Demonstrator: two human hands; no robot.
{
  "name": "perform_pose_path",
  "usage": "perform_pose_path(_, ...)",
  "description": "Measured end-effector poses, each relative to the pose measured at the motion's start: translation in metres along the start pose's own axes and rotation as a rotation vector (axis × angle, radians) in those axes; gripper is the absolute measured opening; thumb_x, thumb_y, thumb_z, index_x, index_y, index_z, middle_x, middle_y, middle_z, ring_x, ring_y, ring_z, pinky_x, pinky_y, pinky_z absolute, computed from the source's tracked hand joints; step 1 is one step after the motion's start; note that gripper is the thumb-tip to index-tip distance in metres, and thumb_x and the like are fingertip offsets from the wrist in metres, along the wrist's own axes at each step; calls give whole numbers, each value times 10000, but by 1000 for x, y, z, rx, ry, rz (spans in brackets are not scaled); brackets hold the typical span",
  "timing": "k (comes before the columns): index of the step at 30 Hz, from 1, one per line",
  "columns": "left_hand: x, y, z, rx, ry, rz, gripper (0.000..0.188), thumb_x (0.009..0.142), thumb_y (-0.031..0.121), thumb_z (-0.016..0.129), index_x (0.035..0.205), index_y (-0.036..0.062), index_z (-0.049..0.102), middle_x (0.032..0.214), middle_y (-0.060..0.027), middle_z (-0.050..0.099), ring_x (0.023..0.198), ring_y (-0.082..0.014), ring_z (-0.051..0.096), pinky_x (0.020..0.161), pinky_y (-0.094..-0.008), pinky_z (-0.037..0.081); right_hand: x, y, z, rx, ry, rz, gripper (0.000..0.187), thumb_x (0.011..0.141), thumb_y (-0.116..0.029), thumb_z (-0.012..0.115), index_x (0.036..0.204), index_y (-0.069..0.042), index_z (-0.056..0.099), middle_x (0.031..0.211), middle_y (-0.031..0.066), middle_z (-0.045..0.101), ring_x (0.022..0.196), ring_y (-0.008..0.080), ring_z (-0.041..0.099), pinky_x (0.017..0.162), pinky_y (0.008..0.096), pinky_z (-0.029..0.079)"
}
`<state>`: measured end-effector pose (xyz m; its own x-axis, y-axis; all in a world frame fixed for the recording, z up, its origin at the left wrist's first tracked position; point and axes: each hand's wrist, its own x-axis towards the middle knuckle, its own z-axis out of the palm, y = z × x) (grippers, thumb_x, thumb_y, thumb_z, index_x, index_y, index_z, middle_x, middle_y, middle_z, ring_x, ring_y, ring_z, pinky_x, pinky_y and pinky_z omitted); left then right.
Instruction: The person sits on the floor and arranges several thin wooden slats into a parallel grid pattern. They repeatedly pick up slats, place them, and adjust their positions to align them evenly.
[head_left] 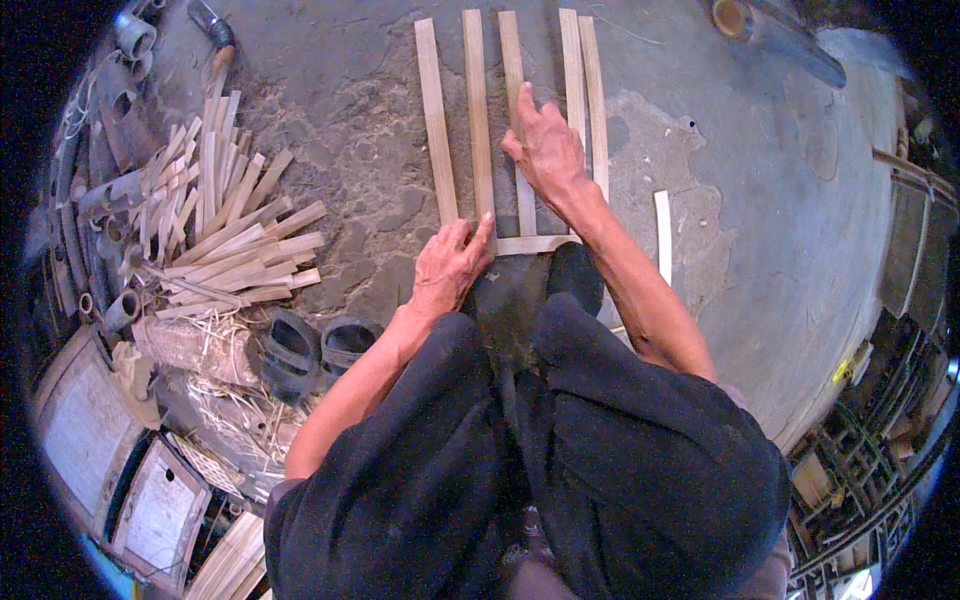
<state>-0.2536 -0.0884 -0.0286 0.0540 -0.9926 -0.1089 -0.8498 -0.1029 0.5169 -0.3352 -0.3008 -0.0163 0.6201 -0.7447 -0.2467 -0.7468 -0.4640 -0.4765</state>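
Several flat bamboo strips (478, 120) lie lengthwise on the floor, side by side with gaps. A short crosswise strip (530, 245) lies at their near ends. My left hand (450, 268) rests at the near ends of the two leftmost strips, its index finger stretched along the second one. Over the middle strip (512, 60) is my right hand (548, 150), index finger extended onto it and thumb out to the side. Its other fingers are bent. Two close-set strips (590, 90) lie just right of that hand.
At left, many bamboo strips (225, 250) lie in a loose pile beside bamboo tubes (125, 305). A pair of dark sandals (290, 345) sits near shavings (240, 400). A pale strip (663, 235) lies right of my forearm. A thick tube (780, 35) lies far right.
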Motion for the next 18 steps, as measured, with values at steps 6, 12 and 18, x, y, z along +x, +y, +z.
perform_pose_path(6, 2, -1, 5, -42, 27, 2, 633, 830, 181, 686, 1416, 149, 450, 961, -104, 541, 861, -295, 580, 725, -400, 512, -1, 8, 5, -64, 46, -64, 684, 842, -229, 658, 1416, 5, 369, 927, 235, 599, 821, 396, 657, 686, 473, 552)
perform_pose_path(12, -2, -4, 6, -25, 17, 2, 645, 828, 194, 693, 1419, 149, 441, 973, -112, 554, 860, -301, 582, 718, -404, 512, 1, 10, 7, -10, 34, -73, 709, 818, -232, 679, 1411, 9, 373, 919, 235, 595, 797, 393, 650, 686, 471, 548)
perform_pose_path(18, -1, -2, 6, -25, -36, -29, 627, 826, 210, 699, 1404, 163, 462, 999, -113, 562, 905, -303, 588, 741, -398, 516, 2, 10, 7, -22, 13, -4, 685, 846, -296, 651, 1409, -6, 390, 976, 252, 594, 831, 394, 648, 700, 472, 549)
